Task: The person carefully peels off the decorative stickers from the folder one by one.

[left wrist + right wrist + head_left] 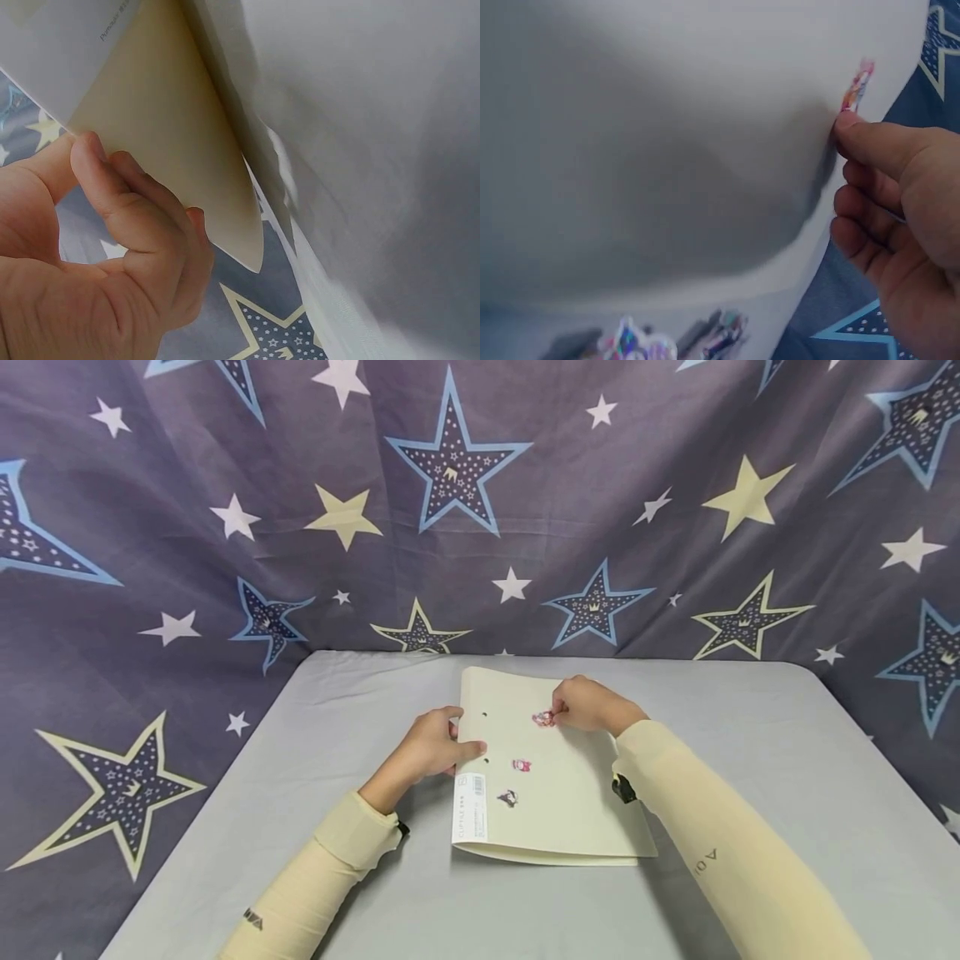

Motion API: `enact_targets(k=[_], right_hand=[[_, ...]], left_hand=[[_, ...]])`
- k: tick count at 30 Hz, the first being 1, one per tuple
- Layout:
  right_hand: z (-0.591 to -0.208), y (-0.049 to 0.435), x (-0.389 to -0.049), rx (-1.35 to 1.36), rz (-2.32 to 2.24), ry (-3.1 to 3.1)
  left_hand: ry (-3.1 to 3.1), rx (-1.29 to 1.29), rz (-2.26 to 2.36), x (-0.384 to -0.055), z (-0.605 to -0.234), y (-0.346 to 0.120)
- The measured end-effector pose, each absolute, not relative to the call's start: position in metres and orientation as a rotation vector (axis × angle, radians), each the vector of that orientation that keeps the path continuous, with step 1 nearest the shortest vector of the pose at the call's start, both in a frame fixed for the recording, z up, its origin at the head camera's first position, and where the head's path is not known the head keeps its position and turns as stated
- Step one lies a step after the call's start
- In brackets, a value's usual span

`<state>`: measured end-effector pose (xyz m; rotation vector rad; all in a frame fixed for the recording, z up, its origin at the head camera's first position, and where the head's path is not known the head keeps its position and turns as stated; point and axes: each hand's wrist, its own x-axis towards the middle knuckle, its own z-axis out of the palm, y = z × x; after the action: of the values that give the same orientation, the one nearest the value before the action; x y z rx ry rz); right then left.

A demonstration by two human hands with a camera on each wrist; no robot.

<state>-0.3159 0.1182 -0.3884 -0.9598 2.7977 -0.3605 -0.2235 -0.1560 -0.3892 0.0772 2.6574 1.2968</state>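
A cream file folder [558,802] lies on the table, its lower edge slightly parted. My left hand [435,741] grips the folder's left edge, thumb on top; in the left wrist view the hand [127,232] has its fingers curled at the folder's edge [172,112]. Between thumb and finger my right hand [592,703] pinches a small pink-and-red sticker [543,718] at the folder's upper part. The right wrist view shows that hand [907,202] with the sticker [859,86] upright at its fingertips. A pink character sticker [521,765] and a dark purple one [507,797] sit lower on the cover.
A white label [471,807] with print and a barcode runs along the folder's lower left side. Pale grey cloth covers the table [360,710]. Behind it hangs a dark curtain [285,560] with stars. Shiny colourful shapes [637,345] show blurred at the right wrist view's bottom.
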Motion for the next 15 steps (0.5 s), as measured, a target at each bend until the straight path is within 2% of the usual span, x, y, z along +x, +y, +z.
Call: enact_targets(k=[15], right_hand=[[-0.391, 0.106, -0.304, -1.199, 0.121, 2.866]], left_hand=[[2.643, 0.065, 1.303, -0.224, -0.389, -0.155]])
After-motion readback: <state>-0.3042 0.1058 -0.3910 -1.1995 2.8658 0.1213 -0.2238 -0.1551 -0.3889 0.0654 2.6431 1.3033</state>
